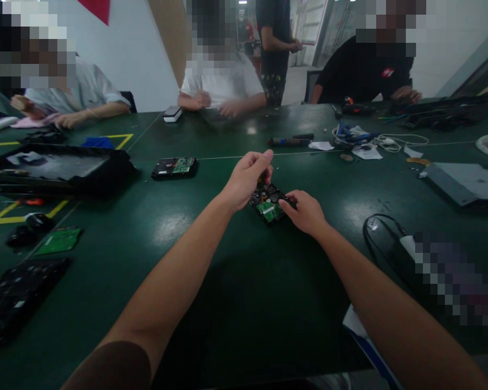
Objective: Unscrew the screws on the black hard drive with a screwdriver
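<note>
A hard drive [269, 210] with a black casing and a green circuit board lies tilted on the green table in front of me. My right hand [307, 212] grips its right edge, thumb on top and fingers round the side. My left hand [250, 179] is closed over the drive's far left corner, thumb uppermost. Whatever its fingers pinch is hidden behind the hand. To the left, apart from both hands, rests a second hard drive [174, 168] with its board facing up.
Black trays [61, 168] are stacked at left, near a loose green circuit board [59, 240] and a black part [18, 292]. Screwdrivers [290, 141], cables [386, 142] and a grey metal box [466, 181] lie ahead and right. Several people sit or stand across the table.
</note>
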